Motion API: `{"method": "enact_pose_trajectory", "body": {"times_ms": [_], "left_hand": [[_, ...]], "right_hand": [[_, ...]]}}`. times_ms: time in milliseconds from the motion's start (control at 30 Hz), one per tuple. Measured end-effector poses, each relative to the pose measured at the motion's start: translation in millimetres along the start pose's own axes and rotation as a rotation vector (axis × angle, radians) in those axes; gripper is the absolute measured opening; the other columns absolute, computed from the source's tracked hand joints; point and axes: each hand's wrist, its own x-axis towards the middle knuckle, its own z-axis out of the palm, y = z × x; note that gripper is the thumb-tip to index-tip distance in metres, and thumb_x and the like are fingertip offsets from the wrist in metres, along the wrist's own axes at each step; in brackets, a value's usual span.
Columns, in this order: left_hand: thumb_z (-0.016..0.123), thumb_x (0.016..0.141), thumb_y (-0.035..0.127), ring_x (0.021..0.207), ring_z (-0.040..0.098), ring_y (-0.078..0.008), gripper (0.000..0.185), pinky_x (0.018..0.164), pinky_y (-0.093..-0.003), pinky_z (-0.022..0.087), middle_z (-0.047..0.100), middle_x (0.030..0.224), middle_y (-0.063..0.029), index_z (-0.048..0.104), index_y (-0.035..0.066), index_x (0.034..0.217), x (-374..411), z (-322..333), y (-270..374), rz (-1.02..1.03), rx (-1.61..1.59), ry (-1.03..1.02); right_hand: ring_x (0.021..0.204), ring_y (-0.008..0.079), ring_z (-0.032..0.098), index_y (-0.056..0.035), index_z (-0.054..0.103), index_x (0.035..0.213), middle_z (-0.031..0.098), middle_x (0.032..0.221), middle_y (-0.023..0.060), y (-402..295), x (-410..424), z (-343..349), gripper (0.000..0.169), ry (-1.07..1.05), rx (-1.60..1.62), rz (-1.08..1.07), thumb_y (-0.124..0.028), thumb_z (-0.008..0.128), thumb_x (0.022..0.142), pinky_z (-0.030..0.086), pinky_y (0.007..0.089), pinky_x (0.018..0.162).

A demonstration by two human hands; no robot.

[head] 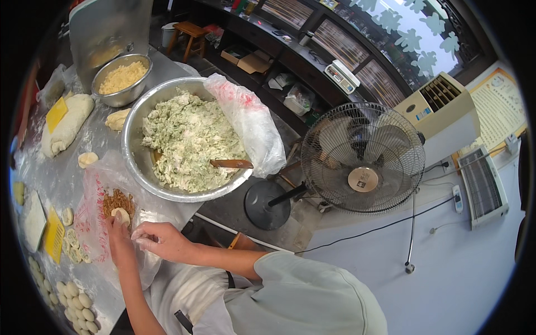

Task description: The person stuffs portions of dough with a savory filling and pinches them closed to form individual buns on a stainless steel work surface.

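My left hand (120, 243) holds a small pale dough wrapper (121, 215) over a heap of brown crumbly filling (112, 201). The filling lies on a clear plastic bag (94, 213) with red print, spread at the table's edge. Close by on the right is my floury right hand (165, 242), fingers bent toward the thumb; whether anything is pinched there cannot be seen. Beyond both hands stands a large steel basin (133, 167) of chopped green-and-white filling (192, 142). A brown wooden handle (231, 163) sticks out of it, and a plastic bag (253, 125) drapes its rim.
Left on the floured metal table (104, 276) are a big dough slab (69, 121), yellow scrapers (54, 234), filled rounds (73, 245) and several dough balls (77, 307). A steel bowl (121, 96) of yellow crumbs sits behind. A pedestal fan (362, 159) stands at right.
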Motion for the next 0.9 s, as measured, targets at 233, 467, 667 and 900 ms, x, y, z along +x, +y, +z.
{"method": "enact_pose_trajectory", "body": {"times_ms": [233,467,667,900], "left_hand": [[0.052,0.105,0.013,0.110,0.060,-0.0183,0.029,0.096,-0.0348,0.047,0.061,0.130,-0.0075,0.061,0.000,0.129,7.5,0.4,-20.3,-0.082,-0.192,0.061],[0.045,0.108,0.020,0.102,0.059,-0.0156,0.033,0.078,-0.0327,0.046,0.064,0.126,-0.0048,0.058,0.001,0.132,2.5,-43.1,-54.3,-0.540,-1.297,0.079],[0.044,0.109,0.028,0.097,0.061,-0.0210,0.035,0.076,-0.0350,0.047,0.065,0.124,-0.0081,0.057,0.004,0.132,-6.0,-52.3,-68.9,-0.337,-1.703,-0.304],[0.052,0.108,0.025,0.122,0.060,-0.0249,0.039,0.102,-0.0402,0.051,0.061,0.139,-0.0106,0.051,0.004,0.142,-1.9,-41.0,-33.6,-0.609,-1.532,0.149]], "right_hand": [[0.095,0.0406,0.061,0.0000,0.061,0.106,0.063,0.097,0.0180,-4.4,54.2,-5.8,0.021,-0.022,-0.591,-0.280,-0.004,0.067,0.085,0.050,0.0480,0.080],[0.105,0.0383,0.057,0.0009,0.058,0.113,0.055,0.112,0.0186,44.0,94.0,16.1,0.039,-0.014,-0.997,-0.293,-0.001,0.069,0.076,0.049,0.0468,0.087],[0.101,0.0380,0.060,-0.0017,0.064,0.102,0.058,0.107,0.0193,69.1,117.3,33.9,0.027,-0.094,-1.065,-0.282,-0.003,0.069,0.075,0.050,0.0457,0.083],[0.094,0.0414,0.064,0.0004,0.067,0.090,0.065,0.096,0.0217,80.2,132.6,23.4,0.013,-0.026,-0.733,-0.217,-0.004,0.066,0.078,0.051,0.0481,0.085]]}}
